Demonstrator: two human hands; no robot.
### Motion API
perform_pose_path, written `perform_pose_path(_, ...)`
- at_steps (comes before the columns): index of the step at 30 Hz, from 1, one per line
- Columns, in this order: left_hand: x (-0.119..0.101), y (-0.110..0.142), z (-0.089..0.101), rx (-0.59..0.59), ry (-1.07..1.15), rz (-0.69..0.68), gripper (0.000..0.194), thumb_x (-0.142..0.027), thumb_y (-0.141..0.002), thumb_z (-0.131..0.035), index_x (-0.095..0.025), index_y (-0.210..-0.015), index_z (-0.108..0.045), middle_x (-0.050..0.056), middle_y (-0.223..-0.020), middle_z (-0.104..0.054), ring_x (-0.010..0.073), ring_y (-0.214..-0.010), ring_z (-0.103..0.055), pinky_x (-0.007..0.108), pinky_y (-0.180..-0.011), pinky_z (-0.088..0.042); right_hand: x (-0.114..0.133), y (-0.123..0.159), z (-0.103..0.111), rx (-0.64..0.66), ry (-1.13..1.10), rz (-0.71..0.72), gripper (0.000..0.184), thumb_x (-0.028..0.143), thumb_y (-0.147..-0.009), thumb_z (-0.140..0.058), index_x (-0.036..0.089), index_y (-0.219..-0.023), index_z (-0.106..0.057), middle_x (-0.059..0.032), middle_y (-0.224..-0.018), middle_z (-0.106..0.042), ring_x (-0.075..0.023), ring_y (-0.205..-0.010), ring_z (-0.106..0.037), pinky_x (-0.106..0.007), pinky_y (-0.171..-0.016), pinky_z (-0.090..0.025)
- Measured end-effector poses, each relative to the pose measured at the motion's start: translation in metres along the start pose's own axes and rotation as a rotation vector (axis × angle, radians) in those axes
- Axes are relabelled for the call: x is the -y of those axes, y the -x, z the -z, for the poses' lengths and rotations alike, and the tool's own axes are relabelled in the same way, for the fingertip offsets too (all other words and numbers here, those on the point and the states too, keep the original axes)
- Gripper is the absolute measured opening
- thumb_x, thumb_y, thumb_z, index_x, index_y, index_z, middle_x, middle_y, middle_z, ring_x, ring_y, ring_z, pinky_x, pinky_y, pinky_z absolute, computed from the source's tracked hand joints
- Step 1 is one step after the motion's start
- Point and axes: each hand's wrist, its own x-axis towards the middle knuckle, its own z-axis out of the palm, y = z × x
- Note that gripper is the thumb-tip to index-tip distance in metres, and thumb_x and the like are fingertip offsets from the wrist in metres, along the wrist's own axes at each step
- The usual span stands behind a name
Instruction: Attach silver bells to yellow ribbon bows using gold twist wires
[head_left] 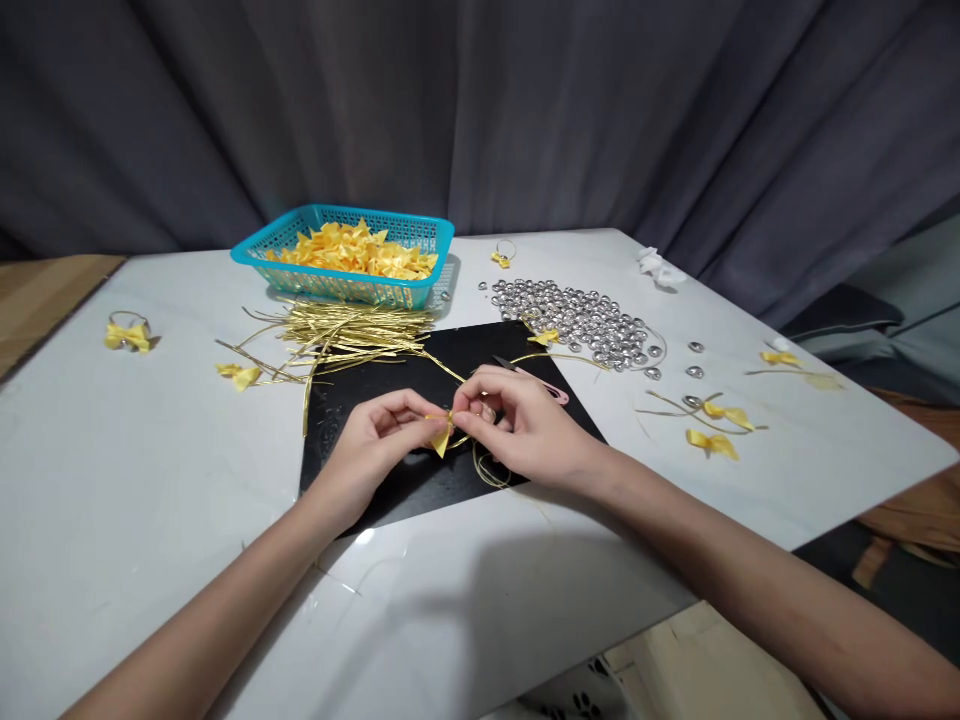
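My left hand and my right hand meet over a black mat at the table's middle. Both pinch a small yellow ribbon bow with their fingertips. A thin gold cord runs from the bow and loops under my right hand. Pink-handled scissors lie on the mat just behind my right hand.
A teal basket full of yellow bows stands at the back. A bundle of gold cords lies before it. A heap of silver beads sits to the right. Loose bows dot the white table, another bow at far left.
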Motion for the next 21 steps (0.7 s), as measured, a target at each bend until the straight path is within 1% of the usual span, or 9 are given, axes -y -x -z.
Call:
perform_pose_path(4, -0.0012, 0.0007, -0.0003, 0.011, -0.017, 0.01, 0.012, -0.025, -0.068, -0.071, -0.016, -0.064, -0.065, -0.003, -0.058, -0.062, 0.007, -0.056, -0.052, 0.017, -0.056, -0.039, 0.0, 0.0008, -0.0011, -0.003, -0.024, -0.027, 0.008, 0.01, -0.078, -0.056, 0.013, -0.071, -0.056, 0.0028, -0.067, -0.045, -0.0053, -0.054, -0.039, -0.018, -0.048, -0.033)
perform_pose_path(8, -0.0015, 0.0006, -0.0002, -0.01, -0.031, 0.021, 0.013, -0.024, -0.067, -0.072, -0.016, -0.06, -0.064, -0.003, -0.055, -0.06, 0.0071, -0.054, -0.05, 0.017, -0.054, -0.038, 0.0035, 0.0023, 0.0004, -0.003, 0.047, -0.003, 0.009, 0.009, -0.078, -0.056, 0.013, -0.07, -0.057, 0.0018, -0.068, -0.047, -0.0063, -0.057, -0.042, -0.019, -0.05, -0.035)
perform_pose_path(12, -0.0017, -0.0003, -0.0009, -0.01, -0.017, 0.038, 0.013, -0.021, -0.063, -0.074, -0.015, -0.06, -0.063, -0.003, -0.056, -0.061, 0.0072, -0.054, -0.051, 0.017, -0.055, -0.039, 0.0046, 0.0022, 0.0022, 0.011, 0.096, 0.024, 0.008, 0.008, -0.077, -0.056, 0.013, -0.071, -0.058, 0.001, -0.07, -0.05, -0.0066, -0.057, -0.043, -0.02, -0.051, -0.035)
perform_pose_path(17, -0.002, 0.0, -0.002, -0.023, -0.032, 0.044, 0.015, -0.024, -0.063, -0.074, -0.015, -0.06, -0.063, -0.003, -0.056, -0.061, 0.0066, -0.054, -0.051, 0.017, -0.056, -0.039, 0.0049, 0.0014, 0.0042, 0.04, 0.152, 0.029, 0.007, 0.006, -0.076, -0.057, 0.012, -0.072, -0.059, 0.0001, -0.071, -0.052, -0.0068, -0.059, -0.045, -0.02, -0.053, -0.037)
perform_pose_path(21, -0.002, -0.0002, -0.0022, -0.041, -0.042, 0.049, 0.015, -0.023, -0.061, -0.075, -0.015, -0.058, -0.063, -0.003, -0.054, -0.06, 0.0066, -0.052, -0.05, 0.017, -0.053, -0.037, 0.0046, 0.002, 0.004, 0.03, 0.127, 0.055, 0.005, 0.007, -0.076, -0.059, 0.011, -0.072, -0.061, -0.0004, -0.071, -0.053, -0.0064, -0.059, -0.046, -0.019, -0.053, -0.039)
